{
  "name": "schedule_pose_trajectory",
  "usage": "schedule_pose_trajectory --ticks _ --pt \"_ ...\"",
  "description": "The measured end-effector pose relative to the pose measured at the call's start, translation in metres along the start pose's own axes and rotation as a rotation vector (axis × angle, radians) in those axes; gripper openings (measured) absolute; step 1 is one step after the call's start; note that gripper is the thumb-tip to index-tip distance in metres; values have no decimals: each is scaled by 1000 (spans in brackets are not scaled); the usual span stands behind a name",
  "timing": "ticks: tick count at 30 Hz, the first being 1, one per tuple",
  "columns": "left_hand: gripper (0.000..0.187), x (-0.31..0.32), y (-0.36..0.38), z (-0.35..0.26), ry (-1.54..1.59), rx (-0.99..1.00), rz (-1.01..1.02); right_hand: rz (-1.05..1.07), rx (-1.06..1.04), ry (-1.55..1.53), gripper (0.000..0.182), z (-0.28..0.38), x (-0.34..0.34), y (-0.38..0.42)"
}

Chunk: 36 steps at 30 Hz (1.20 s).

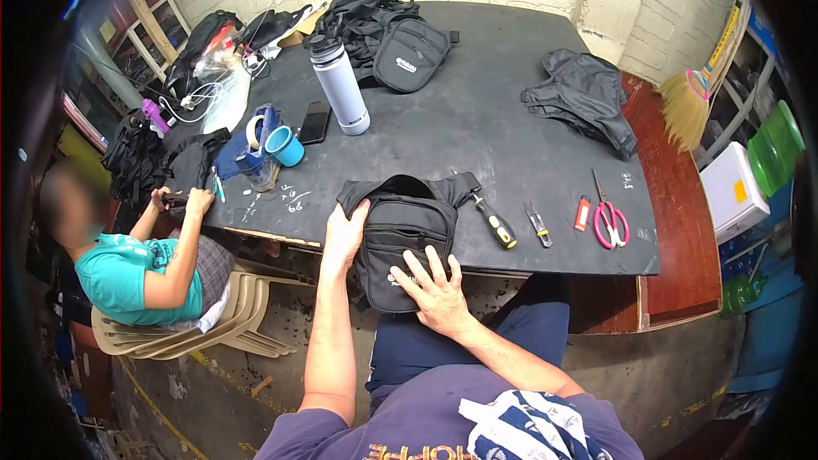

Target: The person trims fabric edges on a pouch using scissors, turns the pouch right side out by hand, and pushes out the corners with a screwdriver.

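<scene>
Bag (407, 220) straddles the near edge of the surface (511, 111). The left grip (343, 237) holds its upper side; the right grip (443, 300) spreads open on its front. Best steady that side and press evenly, avoiding creases.

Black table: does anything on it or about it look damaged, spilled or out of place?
The table edge nearest the seated person looks chipped, with pale material showing under the black. The bag overhangs, but the left hand and right hand steady it. No spill shows.
</scene>
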State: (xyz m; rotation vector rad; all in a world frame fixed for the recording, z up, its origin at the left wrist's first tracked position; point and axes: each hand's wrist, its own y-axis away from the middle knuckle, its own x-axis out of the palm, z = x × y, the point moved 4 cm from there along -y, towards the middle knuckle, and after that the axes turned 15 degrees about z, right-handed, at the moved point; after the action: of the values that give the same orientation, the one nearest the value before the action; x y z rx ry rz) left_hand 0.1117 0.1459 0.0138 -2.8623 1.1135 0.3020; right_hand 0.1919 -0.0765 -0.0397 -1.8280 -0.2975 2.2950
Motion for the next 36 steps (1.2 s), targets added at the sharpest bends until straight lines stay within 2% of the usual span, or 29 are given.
schedule_pose_trajectory --ticks 31,34,36 --pt "50 -1 -1 2 18 -25 10 24 -2 6 90 2 -5 -1" --pt "50 -1 -1 1 42 -14 22 68 8 -88 91 4 -15 -1" --pt "59 -2 -1 1 72 -15 39 90 22 -167 91 9 -32 -3"
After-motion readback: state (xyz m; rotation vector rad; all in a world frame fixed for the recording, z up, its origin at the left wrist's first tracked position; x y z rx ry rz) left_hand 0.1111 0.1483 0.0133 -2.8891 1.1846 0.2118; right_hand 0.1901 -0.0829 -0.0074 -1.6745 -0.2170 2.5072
